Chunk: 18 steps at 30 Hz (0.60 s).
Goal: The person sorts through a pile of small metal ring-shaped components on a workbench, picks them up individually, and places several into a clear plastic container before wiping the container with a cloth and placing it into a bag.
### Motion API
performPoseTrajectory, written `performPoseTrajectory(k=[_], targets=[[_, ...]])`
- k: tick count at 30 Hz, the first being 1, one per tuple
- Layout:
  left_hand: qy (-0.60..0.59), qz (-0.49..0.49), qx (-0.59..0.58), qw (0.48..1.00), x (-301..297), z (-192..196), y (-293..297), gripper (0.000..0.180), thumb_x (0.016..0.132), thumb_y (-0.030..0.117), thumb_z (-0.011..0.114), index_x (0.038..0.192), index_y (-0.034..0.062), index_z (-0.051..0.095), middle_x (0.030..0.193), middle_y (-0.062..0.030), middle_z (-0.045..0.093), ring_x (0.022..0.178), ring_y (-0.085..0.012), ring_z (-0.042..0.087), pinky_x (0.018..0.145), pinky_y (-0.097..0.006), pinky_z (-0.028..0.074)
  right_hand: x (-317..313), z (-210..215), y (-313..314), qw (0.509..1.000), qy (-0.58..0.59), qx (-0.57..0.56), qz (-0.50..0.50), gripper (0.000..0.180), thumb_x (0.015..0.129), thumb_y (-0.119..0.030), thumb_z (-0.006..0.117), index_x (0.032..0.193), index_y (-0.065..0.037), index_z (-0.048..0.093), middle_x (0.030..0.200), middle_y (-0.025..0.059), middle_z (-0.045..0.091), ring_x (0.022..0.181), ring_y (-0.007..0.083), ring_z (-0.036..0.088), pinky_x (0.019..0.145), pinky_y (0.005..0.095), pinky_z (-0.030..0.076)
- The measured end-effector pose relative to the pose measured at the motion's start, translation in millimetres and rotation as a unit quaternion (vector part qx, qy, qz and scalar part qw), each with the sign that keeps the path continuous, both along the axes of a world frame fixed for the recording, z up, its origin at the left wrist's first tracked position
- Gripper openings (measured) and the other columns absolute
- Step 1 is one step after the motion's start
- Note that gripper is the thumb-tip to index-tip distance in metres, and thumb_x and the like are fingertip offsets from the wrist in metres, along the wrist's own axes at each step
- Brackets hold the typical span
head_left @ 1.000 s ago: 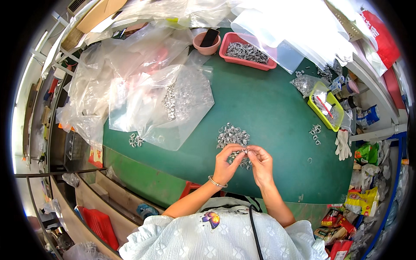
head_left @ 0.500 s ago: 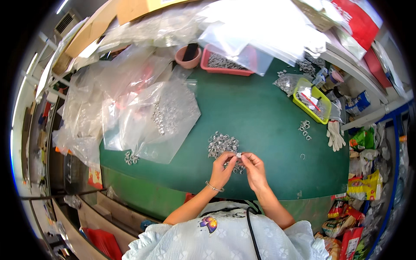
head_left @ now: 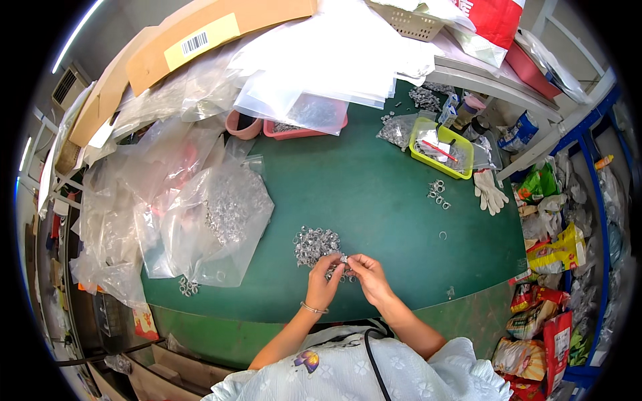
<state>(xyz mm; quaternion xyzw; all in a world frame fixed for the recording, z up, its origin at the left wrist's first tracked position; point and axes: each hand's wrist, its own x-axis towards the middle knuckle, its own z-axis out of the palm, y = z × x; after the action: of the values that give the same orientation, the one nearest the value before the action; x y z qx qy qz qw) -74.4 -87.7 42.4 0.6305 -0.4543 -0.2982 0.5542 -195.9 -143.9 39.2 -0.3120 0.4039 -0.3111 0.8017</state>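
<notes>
Both hands, left hand [head_left: 326, 284] and right hand [head_left: 369, 277], pinch one small metal ring [head_left: 344, 259] together at lower centre, close to the ring pile [head_left: 315, 243] on the green table [head_left: 374, 194] for easy reach.

Metal piece [head_left: 344, 259] between fingertips too small.

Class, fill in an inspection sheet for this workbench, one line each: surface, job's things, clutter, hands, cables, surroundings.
Surface: green table top, mostly bare in the middle.
Job's things: pile of small metal rings just beyond the hands; one small metal piece pinched between both.
Clutter: clear plastic bags on the left, some holding rings; pink tray; yellow-green tray; white glove; a few loose rings.
Hands: left hand and right hand meet fingertip to fingertip at the piece.
Cables: black cable over the person's clothing.
Surroundings: cardboard box behind; snack packets on the right.
</notes>
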Motion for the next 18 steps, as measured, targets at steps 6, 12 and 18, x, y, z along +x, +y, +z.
performPoseTrajectory(k=[6,12,18], targets=[[-0.055,-0.023,0.015,0.998,6.2,-7.7,3.8,0.013,0.078,0.001,0.062,0.091,-0.001,0.061,0.087,-0.0119,0.062,0.076,-0.0212,0.06,0.069,-0.028,0.047,-2.4,-7.7,2.3,1.0,0.007,0.013,0.023,0.011,0.088,-0.014,0.059,0.089,-0.003,0.062,0.084,0.002,0.062,0.076,0.0088,0.055,0.07,0.0223,0.044],[-0.037,-0.035,0.026,0.998,4.0,-10.9,4.0,0.016,0.077,0.0,0.063,0.093,-0.0023,0.061,0.089,-0.0143,0.061,0.079,-0.0263,0.062,0.07,-0.031,0.049,-9.6,-16.9,-0.1,0.999,0.015,0.027,0.032,0.01,0.087,-0.013,0.059,0.089,-0.004,0.061,0.084,0.002,0.061,0.076,0.0101,0.056,0.07,0.0239,0.045],[-0.053,-0.044,0.058,0.996,4.0,-26.2,10.1,0.019,0.077,0.001,0.065,0.096,0.0009,0.063,0.092,-0.0115,0.063,0.08,-0.0208,0.061,0.071,-0.029,0.049,-36.0,-32.1,-6.6,0.995,0.025,0.09,-0.016,0.012,0.086,-0.016,0.061,0.091,-0.005,0.061,0.084,0.0028,0.061,0.077,0.0143,0.058,0.07,0.0279,0.046]])
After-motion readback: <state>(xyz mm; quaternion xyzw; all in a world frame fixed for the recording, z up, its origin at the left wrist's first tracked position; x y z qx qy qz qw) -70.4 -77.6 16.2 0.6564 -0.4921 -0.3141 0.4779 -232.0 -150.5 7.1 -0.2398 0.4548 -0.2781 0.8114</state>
